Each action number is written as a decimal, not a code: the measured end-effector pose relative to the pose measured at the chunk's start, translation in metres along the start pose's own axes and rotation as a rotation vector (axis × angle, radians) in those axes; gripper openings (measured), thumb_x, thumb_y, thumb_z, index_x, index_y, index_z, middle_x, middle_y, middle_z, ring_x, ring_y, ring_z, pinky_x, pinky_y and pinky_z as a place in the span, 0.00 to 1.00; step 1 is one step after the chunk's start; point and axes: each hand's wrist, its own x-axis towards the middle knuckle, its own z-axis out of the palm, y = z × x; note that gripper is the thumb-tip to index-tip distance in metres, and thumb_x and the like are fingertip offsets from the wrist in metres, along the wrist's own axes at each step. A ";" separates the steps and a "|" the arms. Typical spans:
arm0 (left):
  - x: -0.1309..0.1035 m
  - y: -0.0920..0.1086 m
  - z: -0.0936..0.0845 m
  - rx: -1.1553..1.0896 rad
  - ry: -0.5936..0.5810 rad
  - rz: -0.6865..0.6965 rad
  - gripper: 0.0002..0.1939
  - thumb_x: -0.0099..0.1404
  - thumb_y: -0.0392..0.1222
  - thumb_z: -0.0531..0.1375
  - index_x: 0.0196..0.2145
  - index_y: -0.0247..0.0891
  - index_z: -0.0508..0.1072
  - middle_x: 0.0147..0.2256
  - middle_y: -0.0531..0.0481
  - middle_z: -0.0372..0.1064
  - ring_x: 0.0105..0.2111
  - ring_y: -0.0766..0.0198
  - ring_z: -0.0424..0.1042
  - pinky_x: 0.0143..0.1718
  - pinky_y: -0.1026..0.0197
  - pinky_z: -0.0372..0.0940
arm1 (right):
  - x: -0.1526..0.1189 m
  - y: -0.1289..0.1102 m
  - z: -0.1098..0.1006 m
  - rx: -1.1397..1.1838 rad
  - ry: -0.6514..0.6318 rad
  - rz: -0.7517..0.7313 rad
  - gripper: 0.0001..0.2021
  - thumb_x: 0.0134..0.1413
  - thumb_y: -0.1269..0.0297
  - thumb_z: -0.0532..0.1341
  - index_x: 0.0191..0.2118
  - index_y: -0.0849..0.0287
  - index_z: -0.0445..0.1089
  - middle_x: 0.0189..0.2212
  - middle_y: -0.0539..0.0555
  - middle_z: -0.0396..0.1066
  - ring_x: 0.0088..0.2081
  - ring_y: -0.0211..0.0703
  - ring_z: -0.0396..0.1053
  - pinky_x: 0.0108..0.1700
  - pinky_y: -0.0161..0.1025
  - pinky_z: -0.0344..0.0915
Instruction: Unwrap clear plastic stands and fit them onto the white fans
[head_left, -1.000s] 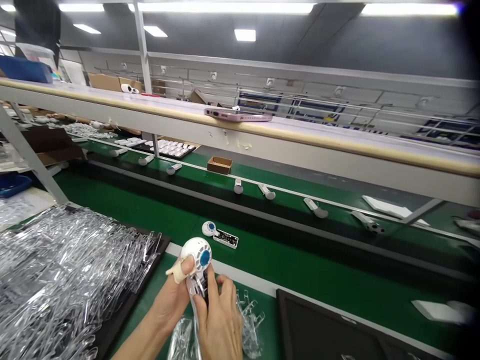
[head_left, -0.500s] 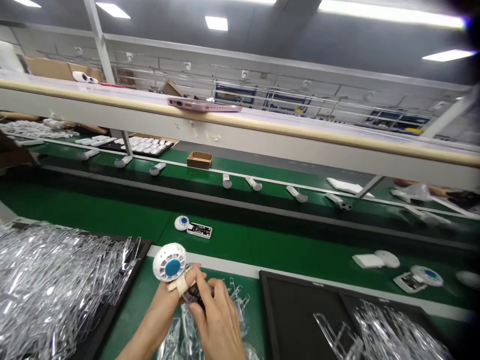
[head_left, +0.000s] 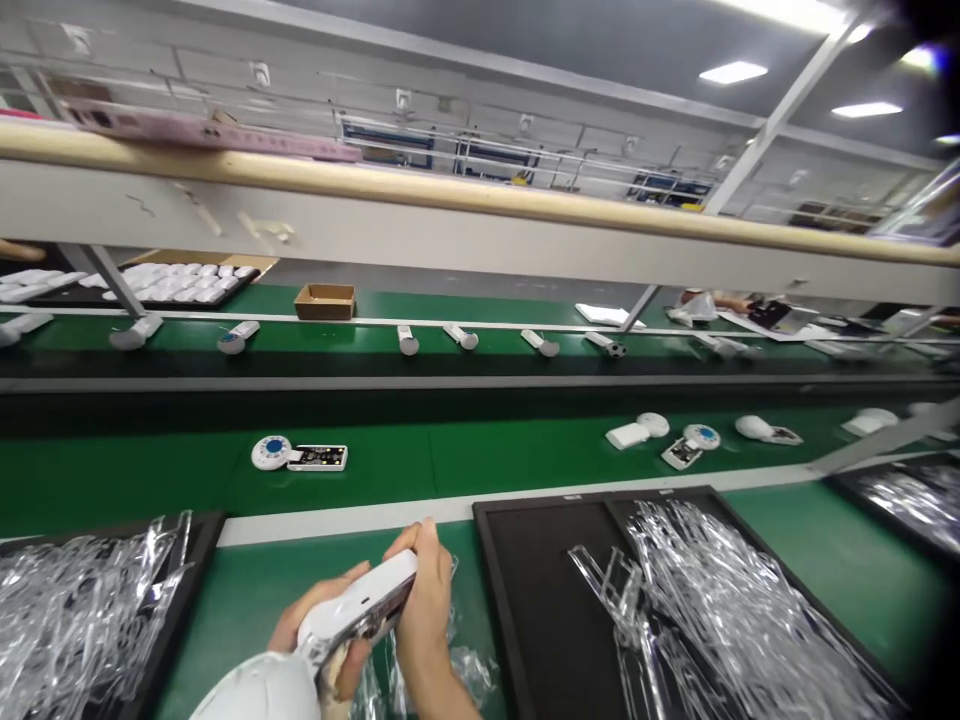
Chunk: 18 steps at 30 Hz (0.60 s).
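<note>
A white handheld fan [head_left: 360, 600] with a round head is held between both my hands, low in the centre of the head view. Its handle tilts up to the right, and the open side with electronics faces down and right. My left hand [head_left: 319, 605] wraps round the handle from the left, partly hidden behind it. My right hand [head_left: 429, 590] grips the handle's upper end. The round head [head_left: 259, 690] hangs at the lower left, cut off by the picture edge. Under my hands lie clear plastic pieces [head_left: 469, 675].
Black trays of clear plastic strips stand left [head_left: 82, 610] and right [head_left: 727, 600]. On the green belt [head_left: 480, 450] lie an open fan [head_left: 300, 456] and several others at right. A shelf beam [head_left: 450, 220] crosses above; behind it are a cardboard box [head_left: 325, 302] and more fans.
The fan has been turned over in my hands: its blue-centred head faced me before, and now its white back shows. My view has swung to the right.
</note>
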 end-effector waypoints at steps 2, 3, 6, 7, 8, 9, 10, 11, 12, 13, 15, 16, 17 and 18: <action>0.015 -0.003 0.004 -0.056 -0.037 -0.177 0.21 0.47 0.57 0.67 0.36 0.44 0.70 0.38 0.46 0.75 0.43 0.51 0.73 0.48 0.55 0.66 | 0.014 0.013 -0.003 -0.107 -0.065 0.008 0.31 0.61 0.45 0.37 0.18 0.56 0.62 0.17 0.51 0.65 0.23 0.40 0.64 0.26 0.35 0.59; 0.027 -0.006 0.009 -0.066 -0.070 -0.288 0.22 0.47 0.56 0.67 0.37 0.43 0.71 0.39 0.46 0.75 0.44 0.51 0.72 0.47 0.55 0.66 | 0.023 0.021 -0.007 -0.164 -0.099 0.011 0.31 0.60 0.45 0.37 0.19 0.57 0.62 0.18 0.51 0.66 0.22 0.40 0.64 0.25 0.35 0.59; 0.078 -0.031 0.033 -0.044 -0.166 -0.554 0.25 0.54 0.57 0.62 0.42 0.36 0.71 0.37 0.43 0.73 0.39 0.52 0.73 0.39 0.53 0.69 | 0.051 0.042 -0.031 -0.311 -0.162 -0.011 0.27 0.58 0.44 0.41 0.24 0.57 0.65 0.19 0.51 0.68 0.22 0.41 0.66 0.24 0.35 0.59; 0.097 -0.042 0.043 -0.004 -0.190 -0.585 0.25 0.56 0.56 0.60 0.42 0.33 0.70 0.35 0.42 0.73 0.36 0.54 0.74 0.36 0.54 0.70 | 0.057 0.048 -0.042 -0.369 -0.168 -0.031 0.25 0.57 0.45 0.43 0.26 0.57 0.66 0.20 0.50 0.68 0.22 0.41 0.66 0.25 0.35 0.59; 0.116 -0.055 0.051 0.023 -0.192 -0.587 0.24 0.57 0.54 0.59 0.43 0.31 0.70 0.34 0.41 0.72 0.34 0.55 0.74 0.34 0.54 0.70 | 0.062 0.053 -0.053 -0.436 -0.169 -0.056 0.22 0.57 0.46 0.45 0.26 0.57 0.65 0.20 0.50 0.68 0.22 0.41 0.66 0.25 0.35 0.59; 0.134 -0.066 0.059 0.052 -0.185 -0.576 0.23 0.58 0.52 0.58 0.43 0.31 0.69 0.34 0.41 0.72 0.33 0.56 0.73 0.33 0.54 0.70 | 0.064 0.058 -0.063 -0.505 -0.168 -0.084 0.19 0.56 0.47 0.48 0.26 0.56 0.64 0.20 0.49 0.67 0.23 0.42 0.67 0.27 0.36 0.59; 0.150 -0.077 0.064 0.091 -0.175 -0.559 0.21 0.58 0.50 0.58 0.43 0.30 0.69 0.34 0.41 0.72 0.33 0.56 0.73 0.33 0.54 0.70 | 0.063 0.063 -0.071 -0.575 -0.170 -0.111 0.17 0.54 0.49 0.50 0.26 0.55 0.64 0.20 0.49 0.67 0.23 0.42 0.67 0.28 0.36 0.59; 0.165 -0.087 0.067 0.136 -0.158 -0.539 0.20 0.58 0.48 0.59 0.43 0.30 0.70 0.34 0.40 0.72 0.34 0.54 0.73 0.33 0.53 0.69 | 0.061 0.068 -0.077 -0.640 -0.178 -0.135 0.14 0.53 0.51 0.53 0.26 0.55 0.63 0.20 0.49 0.68 0.24 0.43 0.68 0.28 0.36 0.59; 0.177 -0.094 0.067 0.194 -0.140 -0.513 0.19 0.57 0.47 0.60 0.41 0.30 0.71 0.34 0.39 0.71 0.36 0.52 0.73 0.34 0.52 0.69 | 0.057 0.074 -0.081 -0.696 -0.185 -0.154 0.12 0.51 0.52 0.55 0.26 0.54 0.64 0.22 0.50 0.69 0.25 0.45 0.69 0.29 0.37 0.59; 0.187 -0.100 0.064 0.263 -0.118 -0.477 0.17 0.55 0.45 0.61 0.40 0.30 0.72 0.34 0.38 0.71 0.38 0.49 0.72 0.37 0.49 0.68 | 0.053 0.081 -0.082 -0.740 -0.190 -0.167 0.09 0.49 0.54 0.56 0.27 0.54 0.64 0.24 0.52 0.70 0.27 0.48 0.71 0.29 0.38 0.60; 0.204 -0.105 0.047 0.408 -0.053 -0.369 0.17 0.54 0.44 0.62 0.41 0.32 0.73 0.40 0.36 0.69 0.47 0.43 0.67 0.46 0.46 0.63 | 0.047 0.096 -0.081 -0.834 -0.192 -0.190 0.07 0.47 0.60 0.57 0.33 0.55 0.66 0.31 0.57 0.73 0.31 0.53 0.73 0.29 0.40 0.62; 0.211 -0.105 0.034 0.476 -0.010 -0.304 0.19 0.54 0.44 0.62 0.44 0.34 0.72 0.46 0.35 0.67 0.52 0.43 0.62 0.51 0.45 0.58 | 0.045 0.104 -0.079 -0.889 -0.191 -0.207 0.08 0.47 0.63 0.57 0.36 0.56 0.66 0.33 0.60 0.73 0.34 0.55 0.73 0.30 0.41 0.63; 0.218 -0.104 0.019 0.539 0.041 -0.246 0.22 0.55 0.44 0.61 0.48 0.36 0.70 0.52 0.35 0.62 0.57 0.43 0.56 0.56 0.45 0.52 | 0.043 0.112 -0.077 -0.944 -0.188 -0.227 0.11 0.47 0.66 0.56 0.39 0.57 0.66 0.35 0.62 0.74 0.37 0.57 0.74 0.31 0.42 0.64; 0.225 -0.102 0.002 0.598 0.101 -0.204 0.26 0.56 0.45 0.60 0.52 0.37 0.66 0.58 0.35 0.55 0.60 0.42 0.49 0.58 0.44 0.47 | 0.043 0.119 -0.075 -0.991 -0.183 -0.246 0.13 0.48 0.68 0.55 0.42 0.58 0.66 0.35 0.62 0.74 0.38 0.57 0.74 0.32 0.43 0.65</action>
